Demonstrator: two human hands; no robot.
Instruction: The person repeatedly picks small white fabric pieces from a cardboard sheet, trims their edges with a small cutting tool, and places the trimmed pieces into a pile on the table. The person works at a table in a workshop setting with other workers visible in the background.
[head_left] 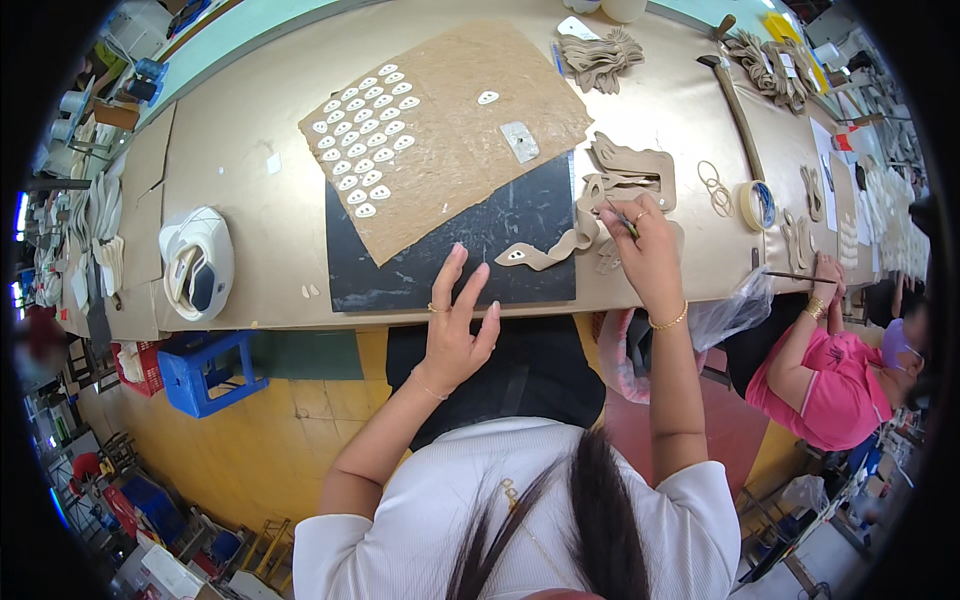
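Observation:
My left hand hovers at the near edge of the black board, fingers spread and nothing in them. My right hand is closed around a small pointed tool, dark with a yellow-green part; its exact kind is unclear. Beside that tool curls a beige fabric strip, its left end lying on the board with a small white oval patch on it. Whether the right fingers also pinch the strip is hidden. A brown sheet overlaps the board, bearing rows of similar white ovals with dark holes.
Beige cut pieces are stacked beyond my right hand. Farther right lie a hammer, rubber bands and a tape roll. A white cap sits at left. A co-worker in pink works at right.

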